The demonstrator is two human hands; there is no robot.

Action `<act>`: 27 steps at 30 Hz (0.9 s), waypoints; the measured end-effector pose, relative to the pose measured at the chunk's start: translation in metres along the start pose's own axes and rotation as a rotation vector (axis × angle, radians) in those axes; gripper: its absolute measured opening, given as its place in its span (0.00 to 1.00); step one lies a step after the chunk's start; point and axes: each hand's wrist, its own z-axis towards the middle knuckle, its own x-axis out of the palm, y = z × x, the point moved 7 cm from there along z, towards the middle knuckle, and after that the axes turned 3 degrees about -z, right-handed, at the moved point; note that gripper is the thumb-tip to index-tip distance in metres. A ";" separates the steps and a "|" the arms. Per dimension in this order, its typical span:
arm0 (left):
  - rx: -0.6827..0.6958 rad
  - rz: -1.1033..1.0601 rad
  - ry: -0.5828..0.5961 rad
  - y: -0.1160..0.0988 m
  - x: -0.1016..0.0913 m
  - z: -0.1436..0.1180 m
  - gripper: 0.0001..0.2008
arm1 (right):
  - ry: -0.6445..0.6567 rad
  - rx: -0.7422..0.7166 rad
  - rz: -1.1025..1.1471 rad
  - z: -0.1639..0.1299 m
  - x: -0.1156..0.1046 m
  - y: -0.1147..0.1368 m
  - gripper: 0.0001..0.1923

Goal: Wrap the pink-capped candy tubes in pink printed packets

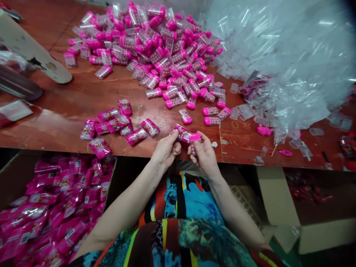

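Over the table's front edge, my left hand [167,148] pinches a printed pink wrapper sleeve [182,132] between thumb and fingers. My right hand [205,155] grips a clear candy tube [194,142] with a pink cap, small pink balls showing inside. The capped end meets the wrapper's right end; whether it is inside cannot be told. Just beyond my hands lies a loose capped tube [185,116]. Several wrapped tubes [111,124] in printed pink film are scattered to the left of my left hand.
A large heap of capped tubes [167,48] covers the table's back middle. Clear plastic bags [286,48] and empty clear cups [246,111] fill the right. Below the table's left edge, a box holds many wrapped packs [63,193]. An open carton [278,200] stands at lower right.
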 end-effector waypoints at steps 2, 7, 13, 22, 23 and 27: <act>0.017 0.048 0.014 0.001 -0.001 0.001 0.31 | 0.026 -0.002 -0.007 -0.001 0.002 -0.001 0.52; 0.065 0.075 0.109 0.006 0.000 0.003 0.32 | 0.054 -0.019 -0.036 -0.001 0.001 -0.008 0.52; -0.017 0.120 0.307 0.026 0.010 -0.002 0.30 | 0.095 -0.150 -0.181 0.000 -0.002 -0.004 0.44; 0.000 0.045 0.326 0.017 0.011 -0.006 0.24 | 0.241 0.013 -0.049 -0.013 -0.002 -0.009 0.53; -0.011 0.054 0.335 0.016 0.011 -0.006 0.23 | 0.256 0.023 -0.025 -0.015 -0.001 -0.010 0.52; 0.003 0.074 0.367 0.010 0.010 -0.006 0.22 | 0.349 0.118 0.102 -0.018 0.005 -0.016 0.47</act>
